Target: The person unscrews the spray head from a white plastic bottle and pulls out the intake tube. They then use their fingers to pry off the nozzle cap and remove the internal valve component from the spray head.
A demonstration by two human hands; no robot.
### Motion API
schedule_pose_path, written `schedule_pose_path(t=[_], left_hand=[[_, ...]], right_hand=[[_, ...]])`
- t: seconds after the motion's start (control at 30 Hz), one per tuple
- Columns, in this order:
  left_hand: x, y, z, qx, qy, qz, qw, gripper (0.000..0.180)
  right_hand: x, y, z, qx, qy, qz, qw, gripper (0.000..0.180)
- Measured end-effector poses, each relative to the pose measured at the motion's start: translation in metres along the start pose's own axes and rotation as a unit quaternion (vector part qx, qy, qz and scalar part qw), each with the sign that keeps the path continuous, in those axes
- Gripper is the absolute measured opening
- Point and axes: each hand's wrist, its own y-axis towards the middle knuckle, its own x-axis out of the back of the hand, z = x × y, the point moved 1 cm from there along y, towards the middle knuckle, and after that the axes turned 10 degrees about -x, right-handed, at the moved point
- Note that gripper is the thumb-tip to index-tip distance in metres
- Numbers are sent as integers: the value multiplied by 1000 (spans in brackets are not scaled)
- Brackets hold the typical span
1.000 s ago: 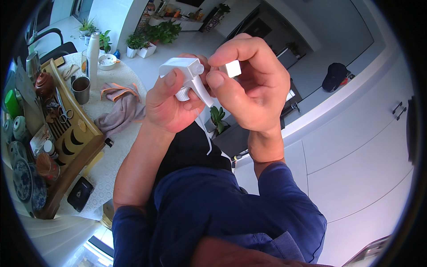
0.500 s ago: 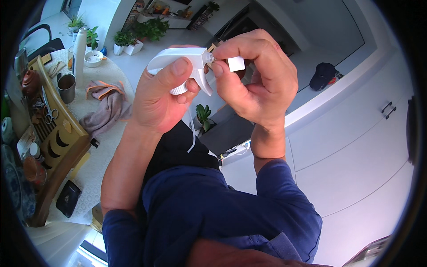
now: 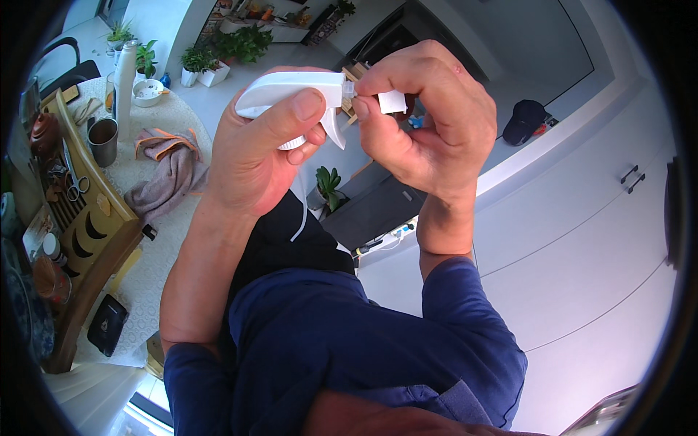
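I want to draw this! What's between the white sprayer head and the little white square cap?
In the head view, a small clear nozzle tip sits between the sprayer head and the white cap, pinched by the right hand.

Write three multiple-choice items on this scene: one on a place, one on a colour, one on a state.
1. Where does the grey cloth lie?
A. on the round table
B. on the floor
C. over a forearm

2. What colour is the spray head?
A. blue
B. white
C. green

3. How is the spray head held?
A. resting on the table
B. by the right hand alone
C. gripped by the left hand, the right hand's fingers pinching its nozzle cap

Answers: 1 A, the cloth is crumpled on the tabletop; 2 B, its plastic is white; 3 C, both hands are on it.
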Motion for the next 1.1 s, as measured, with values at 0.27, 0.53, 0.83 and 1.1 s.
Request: schedule_pose_path(t=[0.27,0.53,0.83,1.1], left_hand=[[1,0,-1,4,50,5,999,32],[5,2,5,39,-40,3,998,27],[12,5,4,41,-81,4,996,29],[14,6,4,36,-81,12,996,32]], right_hand=[[2,-1,2,-17,-21,36,999,14],[-1,-1,-2,-41,-1,27,999,12],[1,-2,-4,-44,27,23,998,13],[4,-2,-2,-48,19,20,998,12]])
